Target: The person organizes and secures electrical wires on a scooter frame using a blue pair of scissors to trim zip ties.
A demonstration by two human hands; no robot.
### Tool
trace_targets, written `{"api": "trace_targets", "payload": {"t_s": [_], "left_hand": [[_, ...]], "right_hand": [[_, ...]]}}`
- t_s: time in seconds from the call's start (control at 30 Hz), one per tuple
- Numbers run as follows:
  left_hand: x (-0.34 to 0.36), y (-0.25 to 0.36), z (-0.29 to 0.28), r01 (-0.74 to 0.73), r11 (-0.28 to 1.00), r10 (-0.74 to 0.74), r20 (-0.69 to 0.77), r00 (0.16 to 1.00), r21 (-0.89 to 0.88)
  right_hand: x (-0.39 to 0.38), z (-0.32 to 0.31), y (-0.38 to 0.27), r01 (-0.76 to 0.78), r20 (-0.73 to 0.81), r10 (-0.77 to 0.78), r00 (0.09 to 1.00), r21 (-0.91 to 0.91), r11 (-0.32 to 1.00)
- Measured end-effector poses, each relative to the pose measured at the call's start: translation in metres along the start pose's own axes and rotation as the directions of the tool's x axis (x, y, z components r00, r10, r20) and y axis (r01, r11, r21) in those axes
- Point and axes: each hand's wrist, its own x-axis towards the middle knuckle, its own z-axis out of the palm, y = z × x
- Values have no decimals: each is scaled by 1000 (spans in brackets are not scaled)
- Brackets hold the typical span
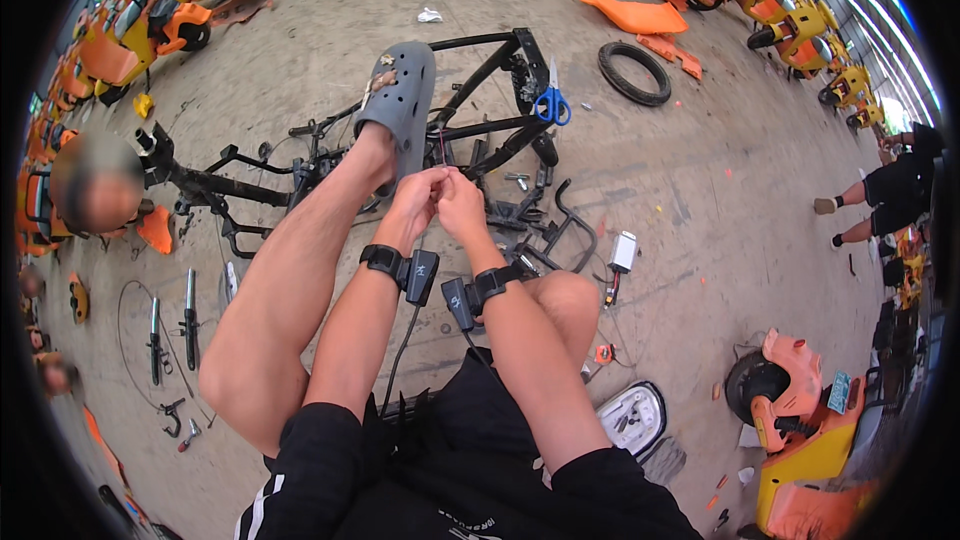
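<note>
My left hand (pixel 417 202) and my right hand (pixel 460 205) meet just in front of a black scooter frame (pixel 470 130) lying on the concrete floor. Both pinch a thin dark wire (pixel 441 152) that runs up from the fingers toward the frame. Each wrist carries a black strap with a small black box. My left foot in a grey clog (pixel 402 100) rests up on the frame, right beside the hands. Blue-handled scissors (pixel 551 103) hang on the frame's far right tube.
Shock absorbers and hand tools (pixel 188 318) lie at the left. A black tyre (pixel 633 73) and orange panels (pixel 630 15) lie beyond the frame. Orange scooters line the rim. A white box (pixel 623 251) and orange body parts (pixel 800 420) sit at the right. Another person (pixel 885 202) sits far right.
</note>
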Motion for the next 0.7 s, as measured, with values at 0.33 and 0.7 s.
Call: {"api": "trace_targets", "payload": {"t_s": [0.33, 0.7], "left_hand": [[-16, 8, 5, -51, 993, 61, -92, 994, 110], [-55, -63, -3, 28, 996, -28, 4, 1000, 85]], "right_hand": [[-11, 4, -15, 3, -68, 1, 998, 53, 999], [-93, 6, 26, -177, -96, 193, 977, 153, 972]]}}
